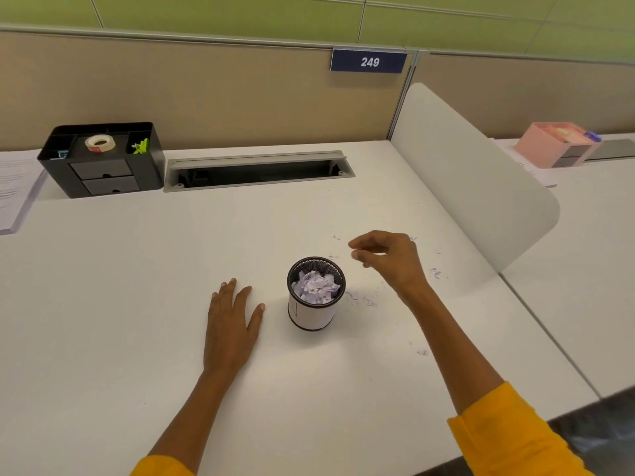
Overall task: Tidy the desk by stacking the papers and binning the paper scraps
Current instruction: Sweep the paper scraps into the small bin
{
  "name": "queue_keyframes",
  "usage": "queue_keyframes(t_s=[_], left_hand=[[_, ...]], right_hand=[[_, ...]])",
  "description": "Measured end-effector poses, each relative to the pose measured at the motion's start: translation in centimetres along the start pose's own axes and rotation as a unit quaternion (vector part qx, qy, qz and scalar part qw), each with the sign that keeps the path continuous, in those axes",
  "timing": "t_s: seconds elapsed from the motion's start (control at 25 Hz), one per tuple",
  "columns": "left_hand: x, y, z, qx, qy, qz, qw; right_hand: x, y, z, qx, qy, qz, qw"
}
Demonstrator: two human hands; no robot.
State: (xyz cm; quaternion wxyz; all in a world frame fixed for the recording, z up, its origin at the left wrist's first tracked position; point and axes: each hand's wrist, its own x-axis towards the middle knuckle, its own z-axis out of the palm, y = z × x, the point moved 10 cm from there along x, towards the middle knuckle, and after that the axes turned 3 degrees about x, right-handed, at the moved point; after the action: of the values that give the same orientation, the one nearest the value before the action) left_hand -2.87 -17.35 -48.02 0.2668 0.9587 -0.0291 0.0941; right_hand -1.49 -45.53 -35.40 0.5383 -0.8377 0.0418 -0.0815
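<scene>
Now our little bin (315, 297) is standing straight up mid-desk, full of crumpled scraps (316, 286). Our left hand (233, 321) is lying flat, fingers spread, at its 9 o'clock. Our right hand (388, 257) is hovering at 1 o'clock, fingertips pinched together; what they are pinching, we cannot tell.

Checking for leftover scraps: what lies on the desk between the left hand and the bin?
Head view: bare white desk lies between the left hand and the bin.
</scene>
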Motion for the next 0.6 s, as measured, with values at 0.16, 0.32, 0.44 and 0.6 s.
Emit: queue_keyframes(t_s=[0.16, 0.32, 0.44, 0.6], left_hand=[[-0.1, -0.2, 0.1, 0.002, 0.003, 0.001, 1.0], [0.1, -0.2, 0.2, 0.006, 0.007, 0.004, 1.0], [0.2, -0.1, 0.2, 0.013, 0.009, 0.008, 1.0], [0.1, -0.3, 0.2, 0.014, 0.009, 0.003, 1.0]], right_hand=[[-0.3, 7.5, -5.8, -0.098, 0.12, 0.069, 0.985], [-1.3, 15.3, -9.0, -0.206, 0.131, 0.159, 0.957], [-0.5, 16.8, -8.2, -0.261, 0.09, 0.162, 0.947], [0.7, 14.9, -2.9, -0.274, -0.021, 0.122, 0.954]])
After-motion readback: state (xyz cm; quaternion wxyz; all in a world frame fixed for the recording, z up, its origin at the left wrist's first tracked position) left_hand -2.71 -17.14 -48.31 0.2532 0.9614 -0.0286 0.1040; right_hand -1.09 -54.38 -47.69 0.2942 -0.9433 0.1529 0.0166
